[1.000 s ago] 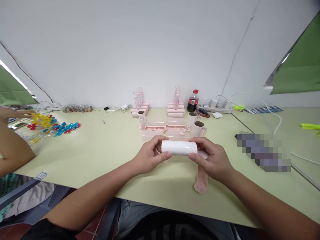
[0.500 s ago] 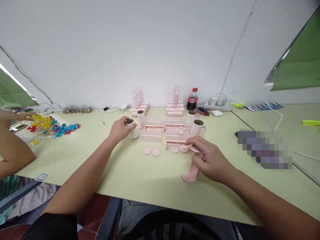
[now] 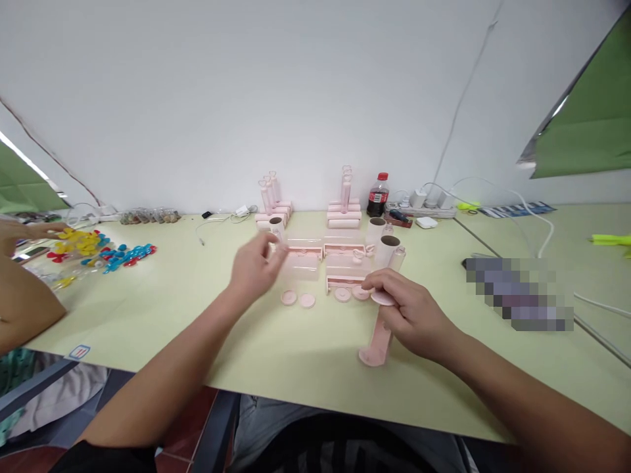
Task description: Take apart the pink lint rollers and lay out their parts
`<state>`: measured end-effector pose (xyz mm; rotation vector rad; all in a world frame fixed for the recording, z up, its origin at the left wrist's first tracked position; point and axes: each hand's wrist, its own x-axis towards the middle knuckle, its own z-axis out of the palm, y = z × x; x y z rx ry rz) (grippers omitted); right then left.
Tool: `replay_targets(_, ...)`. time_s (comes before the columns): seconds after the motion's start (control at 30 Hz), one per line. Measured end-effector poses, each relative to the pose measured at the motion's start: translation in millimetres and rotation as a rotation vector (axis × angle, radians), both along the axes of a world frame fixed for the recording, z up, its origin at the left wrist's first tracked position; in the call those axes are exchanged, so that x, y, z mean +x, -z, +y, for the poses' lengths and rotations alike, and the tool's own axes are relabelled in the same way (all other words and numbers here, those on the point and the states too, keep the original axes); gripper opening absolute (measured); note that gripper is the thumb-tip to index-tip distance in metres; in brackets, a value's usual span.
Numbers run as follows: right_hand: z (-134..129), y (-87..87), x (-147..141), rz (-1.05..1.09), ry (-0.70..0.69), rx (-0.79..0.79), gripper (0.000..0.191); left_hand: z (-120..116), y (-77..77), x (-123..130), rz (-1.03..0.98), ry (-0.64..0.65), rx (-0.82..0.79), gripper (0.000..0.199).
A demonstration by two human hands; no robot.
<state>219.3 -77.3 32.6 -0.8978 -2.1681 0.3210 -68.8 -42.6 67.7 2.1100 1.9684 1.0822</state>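
My left hand [image 3: 256, 266], blurred, is over the table left of the pink parts, its thumb and forefinger close together. Whether it holds anything is hidden. My right hand [image 3: 417, 312] is closed, pinching a flat pale pink disc [image 3: 382, 298] by its edge. Below it is a long pink piece with a curved end [image 3: 375, 351], its upper part hidden by the hand. More pink discs [image 3: 307, 301] lie between my hands. Behind them are pink trough-shaped housings [image 3: 344, 253] and clear covers [image 3: 302, 272]. White rolls with cardboard cores [image 3: 389, 251] stand at both sides.
Pink rollers with upright handles [image 3: 344, 217] stand along the wall beside a cola bottle [image 3: 378, 196]. Cables and a power strip [image 3: 438, 213] lie at right, near a pixelated object [image 3: 517, 292]. At left, another person's arm [image 3: 27, 302] is beside colourful plastic pieces [image 3: 83, 242].
My left hand, which was gripping a white roll, has moved right and nearer to me; that roll no longer shows. My right hand stays almost in place with the disc.
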Motion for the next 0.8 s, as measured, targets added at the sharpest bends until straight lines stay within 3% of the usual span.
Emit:
replay_targets(0.1, -5, -1.9, -6, 0.053, -0.032, 0.035, 0.032, -29, 10.8, 49, -0.082, 0.556, -0.262, 0.029)
replay_targets(0.13, -7, -2.4, -8, 0.071, -0.030, 0.045, 0.030, -37, 17.8, 65, -0.157, 0.682, -0.369, 0.031)
replay_targets(0.2, -11, -3.0, -12, 0.095, -0.010, 0.055, 0.026, -47, 34.0, 92, -0.323, 0.898, -0.561, 0.041)
replay_targets(0.3, -15, -4.3, -13, 0.084, 0.007, 0.031, 0.020, -49, 54.5, 111, -0.548, 1.095, -0.780, 0.050)
replay_targets(0.37, -15, -6.4, -10, 0.062, -0.008, -0.006, 0.019, -45, 60.9, 110, -0.699, 1.152, -0.853, 0.051)
replay_targets(0.47, -12, -10.2, -3, 0.022, -0.061, -0.098, 0.043, -37, 60.1, 96, -0.947, 1.144, -0.924, 0.049)
replay_targets(0.53, -8, -11.6, 0, -0.031, -0.120, -0.195, 0.046, -32, 56.1, 85, -1.048, 1.121, -0.941, 0.050)
replay_targets(0.67, -4, -10.2, -1, -0.128, -0.208, -0.377, 0.027, -26, 48.9, 71, -1.064, 1.110, -0.934, 0.047)
replay_targets(0.8, -3, -8.9, -2, -0.144, -0.207, -0.442, 0.026, -24, 45.1, 69, -1.041, 1.116, -0.993, 0.048)
